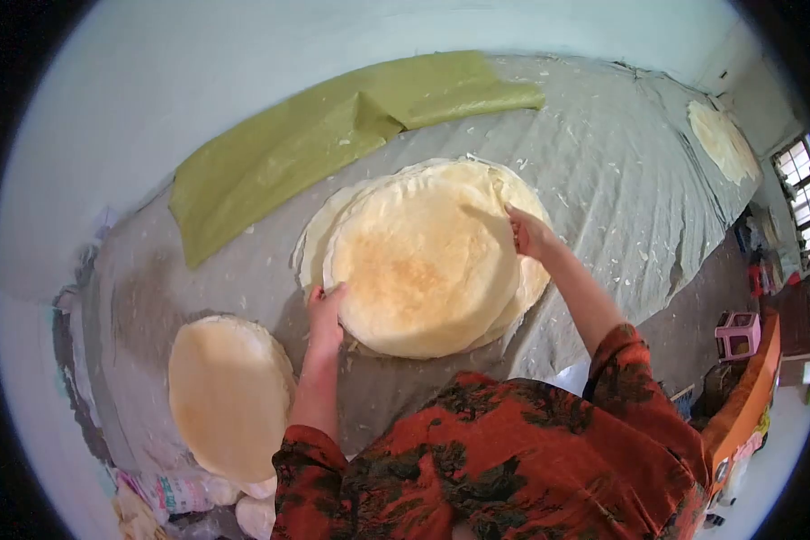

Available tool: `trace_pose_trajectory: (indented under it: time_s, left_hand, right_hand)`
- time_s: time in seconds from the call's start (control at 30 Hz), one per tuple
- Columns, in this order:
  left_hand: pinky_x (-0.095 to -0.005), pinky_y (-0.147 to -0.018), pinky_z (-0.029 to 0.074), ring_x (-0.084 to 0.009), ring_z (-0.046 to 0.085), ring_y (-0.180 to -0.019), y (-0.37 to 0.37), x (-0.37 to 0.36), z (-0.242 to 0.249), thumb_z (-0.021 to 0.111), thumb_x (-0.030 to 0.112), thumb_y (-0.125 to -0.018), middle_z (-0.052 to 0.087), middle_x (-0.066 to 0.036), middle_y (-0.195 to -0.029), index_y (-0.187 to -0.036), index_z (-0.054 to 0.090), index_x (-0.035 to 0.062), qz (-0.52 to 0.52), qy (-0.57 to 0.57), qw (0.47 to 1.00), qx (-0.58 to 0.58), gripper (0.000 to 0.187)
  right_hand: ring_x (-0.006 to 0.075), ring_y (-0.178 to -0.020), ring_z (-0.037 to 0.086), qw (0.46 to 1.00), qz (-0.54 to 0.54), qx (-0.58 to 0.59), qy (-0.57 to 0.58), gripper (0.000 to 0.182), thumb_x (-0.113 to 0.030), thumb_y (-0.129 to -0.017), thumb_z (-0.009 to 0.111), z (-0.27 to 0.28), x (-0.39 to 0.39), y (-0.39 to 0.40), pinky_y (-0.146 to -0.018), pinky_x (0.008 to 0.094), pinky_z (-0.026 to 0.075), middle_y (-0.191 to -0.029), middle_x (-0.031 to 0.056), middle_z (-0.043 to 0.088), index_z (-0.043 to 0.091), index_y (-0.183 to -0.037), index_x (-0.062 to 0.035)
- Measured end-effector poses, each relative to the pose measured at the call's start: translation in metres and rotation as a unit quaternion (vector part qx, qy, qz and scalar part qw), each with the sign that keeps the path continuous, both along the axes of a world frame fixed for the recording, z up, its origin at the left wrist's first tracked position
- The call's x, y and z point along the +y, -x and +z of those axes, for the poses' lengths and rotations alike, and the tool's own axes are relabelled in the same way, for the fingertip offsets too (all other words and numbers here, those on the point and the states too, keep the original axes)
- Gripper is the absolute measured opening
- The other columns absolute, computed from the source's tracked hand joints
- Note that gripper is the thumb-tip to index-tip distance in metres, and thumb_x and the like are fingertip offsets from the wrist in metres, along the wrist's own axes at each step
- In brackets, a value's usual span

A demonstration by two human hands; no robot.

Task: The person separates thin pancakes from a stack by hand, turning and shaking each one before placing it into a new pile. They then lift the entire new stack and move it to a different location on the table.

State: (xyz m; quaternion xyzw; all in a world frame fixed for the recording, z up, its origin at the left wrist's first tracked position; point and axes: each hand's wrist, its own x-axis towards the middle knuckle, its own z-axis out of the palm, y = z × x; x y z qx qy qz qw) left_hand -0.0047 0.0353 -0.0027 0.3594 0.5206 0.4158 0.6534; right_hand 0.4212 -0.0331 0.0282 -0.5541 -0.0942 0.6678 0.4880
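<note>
A large round, pale flatbread-like sheet (423, 261) with a browned middle lies on top of similar sheets, whose edges stick out at the left and right. Its lower left edge is pinched between the thumb and fingers of my left hand (326, 315). At the upper right, my right hand (529, 236) grips the rim of the same sheet, fingers closed. A second stack of round sheets (229, 396) rests to the lower left, apart from both hands.
Grey cloth (603, 171) with scattered crumbs covers the wide surface. Folded green cloth (288, 144) lies along the wall. Another pale sheet (723, 142) is at the far right. A pink stool (738, 336) stands on the floor; bags (184, 495) sit lower left.
</note>
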Motion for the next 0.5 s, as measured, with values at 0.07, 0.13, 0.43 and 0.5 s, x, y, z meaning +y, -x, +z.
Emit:
trace_pose_trajectory:
  time_s: [0.07, 0.13, 0.43, 0.5]
  left_hand:
    - [-0.0396, -0.091, 0.043, -0.0283, 0.054, -0.105, 0.005, -0.002, 0.005, 0.046, 0.037, -0.09, 0.054, -0.015, -0.118, -0.122, 0.043, -0.0043, -0.049, 0.066, 0.971, -0.222, 0.052]
    - [-0.0418, -0.095, 0.038, -0.0289, 0.049, -0.112, 0.025, -0.012, -0.004, 0.036, 0.046, -0.091, 0.049, -0.015, -0.124, -0.125, 0.04, -0.0031, -0.065, 0.113, 0.942, -0.309, 0.06]
    - [-0.0361, -0.086, 0.044, -0.025, 0.05, -0.108, -0.034, -0.036, 0.028, 0.047, 0.031, -0.092, 0.047, -0.017, -0.119, -0.13, 0.025, 0.0004, 0.104, 0.035, 0.994, -0.024, 0.053]
    - [-0.036, -0.086, 0.045, -0.0257, 0.051, -0.106, -0.033, -0.029, 0.017, 0.051, 0.027, -0.089, 0.047, -0.017, -0.119, -0.129, 0.025, 0.0011, 0.094, 0.025, 0.995, 0.032, 0.054]
  right_hand:
    - [0.0191, -0.08, 0.061, 0.991, 0.078, -0.108, 0.033, 0.054, -0.049, -0.077, 0.062, 0.007, 0.022, 0.001, -0.07, 0.0337, 0.05, -0.091, 0.0106, 0.063, 0.059, -0.103, -0.0014]
    - [0.0185, -0.077, 0.061, 0.988, 0.102, -0.117, 0.019, 0.052, -0.048, -0.076, 0.064, 0.004, 0.036, 0.011, -0.068, 0.0318, 0.049, -0.092, 0.0102, 0.063, 0.06, -0.1, -0.001]
    - [0.0195, -0.078, 0.058, 0.963, 0.086, -0.257, 0.002, 0.054, -0.037, -0.076, 0.067, 0.01, 0.034, 0.046, -0.071, 0.0317, 0.048, -0.093, 0.0119, 0.06, 0.055, -0.104, 0.0074]
    - [0.0198, -0.081, 0.058, 0.971, 0.122, -0.206, 0.001, 0.056, -0.035, -0.075, 0.068, 0.011, 0.04, 0.038, -0.073, 0.0319, 0.048, -0.095, 0.0123, 0.06, 0.053, -0.107, 0.0084]
